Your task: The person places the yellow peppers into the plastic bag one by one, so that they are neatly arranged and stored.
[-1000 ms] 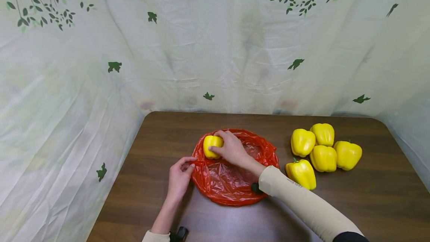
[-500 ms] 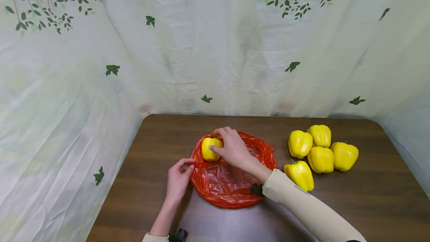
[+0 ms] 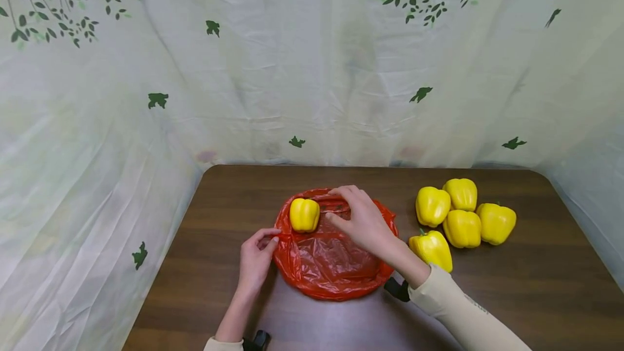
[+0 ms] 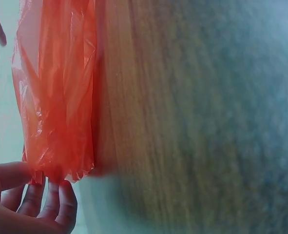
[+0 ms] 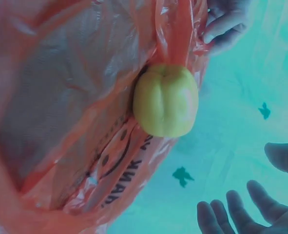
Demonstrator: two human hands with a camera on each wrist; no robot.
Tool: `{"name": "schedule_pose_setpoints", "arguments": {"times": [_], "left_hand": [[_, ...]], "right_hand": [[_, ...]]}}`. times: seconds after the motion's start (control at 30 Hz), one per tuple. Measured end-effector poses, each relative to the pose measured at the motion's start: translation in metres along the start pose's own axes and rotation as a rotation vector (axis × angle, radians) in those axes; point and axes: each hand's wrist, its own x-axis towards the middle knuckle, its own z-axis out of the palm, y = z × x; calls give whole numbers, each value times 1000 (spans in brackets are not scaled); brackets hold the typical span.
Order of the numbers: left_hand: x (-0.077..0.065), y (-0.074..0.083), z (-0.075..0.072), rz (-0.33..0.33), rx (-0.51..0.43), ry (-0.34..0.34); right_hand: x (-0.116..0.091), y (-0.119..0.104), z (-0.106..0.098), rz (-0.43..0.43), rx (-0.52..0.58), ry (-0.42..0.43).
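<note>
A red plastic bag [image 3: 336,264] stands on the table with its mouth spread wide. Inside it, at the left side, sits a yellow bell pepper [image 3: 304,215]. My left hand [image 3: 255,259] pinches the bag's left rim between thumb and fingers, as the left wrist view also shows. Over the bag's far right part is my right hand [image 3: 363,221], fingers spread and holding nothing, apart from the pepper. The right wrist view shows the pepper [image 5: 165,101] against the bag wall, which bears printed letters and a smiling face.
Several more yellow bell peppers [image 3: 462,228] lie grouped on the wooden table [image 3: 536,286] to the right of the bag. A pale curtain [image 3: 331,69] with leaf prints hangs behind the table and along its sides.
My right hand has let go of the pepper in the bag and moved right, its fingers spreading. The left hand keeps its pinch on the rim.
</note>
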Motion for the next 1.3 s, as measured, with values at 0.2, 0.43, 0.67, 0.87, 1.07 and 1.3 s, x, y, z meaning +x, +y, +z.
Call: {"name": "schedule_pose_setpoints", "arguments": {"times": [0.2,0.43,0.67,0.87,1.07,1.3], "left_hand": [[2,0,-2,8,-3,5],[3,1,-6,-8,9,-7],[4,1,-8,-4,-18,-19],[6,0,-11,35,14,-13],[6,1,-12,14,28,-12],[4,1,-12,17,20,-11]], "right_hand": [[-19,10,-11,-13,0,32],[-43,22,-20,11,-14,63],[-65,37,-30,46,-4,90],[-81,50,-36,21,-11,131],[-98,65,-39,39,-7,183],[-117,80,-37,75,-28,261]]}}
